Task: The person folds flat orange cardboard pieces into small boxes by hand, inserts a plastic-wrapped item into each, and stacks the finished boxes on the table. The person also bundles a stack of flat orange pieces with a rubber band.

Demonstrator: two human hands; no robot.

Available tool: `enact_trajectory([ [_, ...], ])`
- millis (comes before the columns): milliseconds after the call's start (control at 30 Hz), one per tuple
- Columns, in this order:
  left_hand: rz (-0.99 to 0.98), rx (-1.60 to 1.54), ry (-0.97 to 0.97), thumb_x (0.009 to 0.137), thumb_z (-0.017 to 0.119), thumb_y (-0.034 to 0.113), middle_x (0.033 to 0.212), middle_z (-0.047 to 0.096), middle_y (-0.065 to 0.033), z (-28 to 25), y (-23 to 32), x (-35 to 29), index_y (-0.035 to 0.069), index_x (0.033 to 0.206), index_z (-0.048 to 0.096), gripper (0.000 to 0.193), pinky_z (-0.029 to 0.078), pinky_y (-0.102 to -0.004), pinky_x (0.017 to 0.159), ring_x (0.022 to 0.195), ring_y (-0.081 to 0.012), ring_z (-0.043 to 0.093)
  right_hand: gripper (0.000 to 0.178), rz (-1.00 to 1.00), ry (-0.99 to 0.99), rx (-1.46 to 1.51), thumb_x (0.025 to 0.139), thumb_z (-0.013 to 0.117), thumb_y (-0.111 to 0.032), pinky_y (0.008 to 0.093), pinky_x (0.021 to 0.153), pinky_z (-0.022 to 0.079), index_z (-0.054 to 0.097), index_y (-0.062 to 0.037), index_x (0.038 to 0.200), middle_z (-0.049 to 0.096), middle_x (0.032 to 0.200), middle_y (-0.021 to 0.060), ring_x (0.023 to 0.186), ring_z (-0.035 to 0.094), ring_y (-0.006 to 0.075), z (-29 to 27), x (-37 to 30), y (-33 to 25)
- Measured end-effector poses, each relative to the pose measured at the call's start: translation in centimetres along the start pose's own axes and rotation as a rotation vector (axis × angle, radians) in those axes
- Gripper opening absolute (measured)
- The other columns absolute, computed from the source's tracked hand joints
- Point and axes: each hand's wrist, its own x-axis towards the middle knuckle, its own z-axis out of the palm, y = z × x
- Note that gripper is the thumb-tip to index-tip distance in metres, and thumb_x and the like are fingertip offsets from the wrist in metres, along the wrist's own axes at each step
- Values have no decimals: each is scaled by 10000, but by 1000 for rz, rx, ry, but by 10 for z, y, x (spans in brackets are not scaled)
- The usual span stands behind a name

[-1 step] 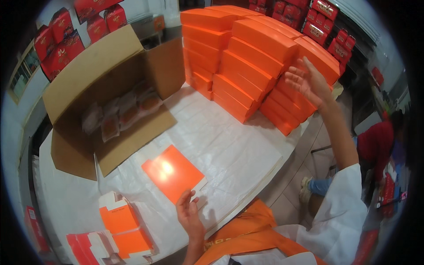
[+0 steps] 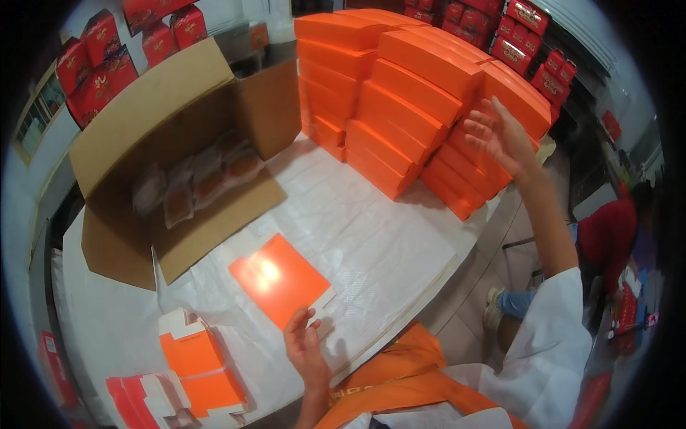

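Observation:
My right hand is raised, palm turned to the left with fingers apart, in front of the right end of a tall stack of orange boxes. It holds nothing, and whether it touches a box I cannot tell. Low at the table's near edge, my left hand has loosely bent fingers with nothing visible in them. Its fingertips are beside the near corner of a flat orange carton, which lies on the white-covered table with a pale flap at its right.
An opened brown cardboard box lies on its side at left, with several clear-wrapped packets inside. Flat orange cartons and red cartons lie front left. Red gift boxes stand behind. A person in red is beyond the table at right.

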Motion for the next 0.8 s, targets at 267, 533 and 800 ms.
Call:
enact_trajectory([
  [267,-46,95,20,880,464,95,1119,529,-95,-16,-5,4,-6,1128,500,270,430,-326,874,1056,-181,497,296,-470,-205,-669,923,468,-299,291,836,427,562,-49,1051,567,1014,44,919,544,147,-19,43,45],
  [533,243,771,202,841,541,116,1181,483,-173,-68,-17,32,-34,1172,458,373,352,-380,939,1111,-271,450,281,-536,-370,-943,920,423,-172,291,893,398,546,10,1096,562,1051,75,1015,518,177,32,-49,131],
  [800,291,1192,161,795,558,123,1041,518,-180,-70,-38,82,-63,1226,382,502,322,-437,880,1047,-319,444,536,-684,-1153,-1237,857,511,-240,430,1075,189,352,48,1280,323,1358,204,1287,260,333,131,-155,297],
])
